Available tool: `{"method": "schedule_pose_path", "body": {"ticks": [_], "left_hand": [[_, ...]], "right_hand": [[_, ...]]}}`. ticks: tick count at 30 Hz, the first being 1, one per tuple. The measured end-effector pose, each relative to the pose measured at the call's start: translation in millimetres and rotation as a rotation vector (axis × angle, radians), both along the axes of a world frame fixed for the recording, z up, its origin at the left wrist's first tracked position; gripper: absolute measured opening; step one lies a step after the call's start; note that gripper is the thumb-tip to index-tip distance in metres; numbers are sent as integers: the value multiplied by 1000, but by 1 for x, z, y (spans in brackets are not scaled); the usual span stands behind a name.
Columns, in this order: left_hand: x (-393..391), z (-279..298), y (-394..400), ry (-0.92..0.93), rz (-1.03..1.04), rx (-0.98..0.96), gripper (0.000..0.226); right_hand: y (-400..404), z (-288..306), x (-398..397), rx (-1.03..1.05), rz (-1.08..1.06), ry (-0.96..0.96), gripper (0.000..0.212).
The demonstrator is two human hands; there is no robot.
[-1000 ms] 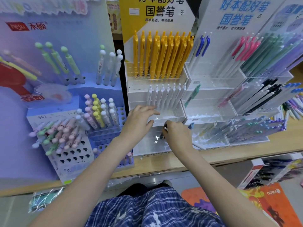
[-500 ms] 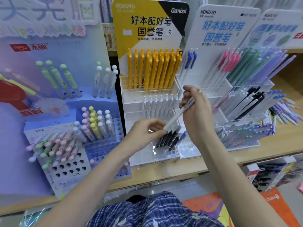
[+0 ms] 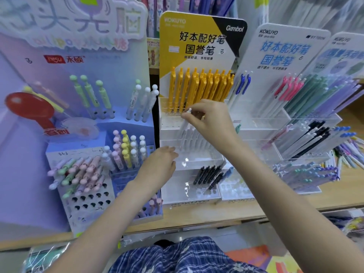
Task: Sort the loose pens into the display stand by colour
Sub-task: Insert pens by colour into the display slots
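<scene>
A clear tiered display stand (image 3: 199, 164) carries yellow pens (image 3: 199, 87) on top, white pens (image 3: 195, 136) in the middle and black pens (image 3: 208, 173) at the bottom. My right hand (image 3: 210, 119) pinches the top of a white pen (image 3: 185, 123) that stands at the left end of the white row. Just left of the middle tier, my left hand (image 3: 160, 164) hovers with relaxed fingers and holds nothing.
A purple stand (image 3: 84, 174) with pastel ball-top pens is at the left. More clear stands with pink, green, purple, black and blue pens (image 3: 307, 115) fill the right. Loose pens (image 3: 350, 154) lie on the wooden shelf at far right.
My right hand carried the white pen from above the black row up and left to the white row. My left hand let go of its tip and dropped to the side.
</scene>
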State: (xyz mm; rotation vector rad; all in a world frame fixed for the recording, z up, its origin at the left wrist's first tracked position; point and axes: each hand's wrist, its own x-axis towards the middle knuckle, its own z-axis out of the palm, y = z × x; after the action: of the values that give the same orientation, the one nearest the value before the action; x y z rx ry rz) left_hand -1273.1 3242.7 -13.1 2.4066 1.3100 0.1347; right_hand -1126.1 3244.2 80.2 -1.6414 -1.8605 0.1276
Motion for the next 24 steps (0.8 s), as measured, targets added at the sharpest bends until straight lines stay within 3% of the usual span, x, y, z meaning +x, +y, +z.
{"method": "schedule_pose_path", "body": {"ticks": [4,9,12,19,22,24], "left_hand": [[1,4,0,-6,8,17,35],[0,2,-1,-17,15,19,35],[1,1,0,-19,24,22,37],[1,-2,0,-13,22,47,39],[0,-1,0,-8,2,33,38],[-1,2,-1,-30,10,39,37]], "right_hand": [[6,-27,0,-36,-10,-39,25],[11,-44,-5,28,-70,-266,27],[23,-36,-6,-78,-44,-333,32],[26,-44,-3,-94,-45,-273,37],[24,-44,-2,-107,-43,-338,41],[15,-41,7,-85,-41,-258,45]]}}
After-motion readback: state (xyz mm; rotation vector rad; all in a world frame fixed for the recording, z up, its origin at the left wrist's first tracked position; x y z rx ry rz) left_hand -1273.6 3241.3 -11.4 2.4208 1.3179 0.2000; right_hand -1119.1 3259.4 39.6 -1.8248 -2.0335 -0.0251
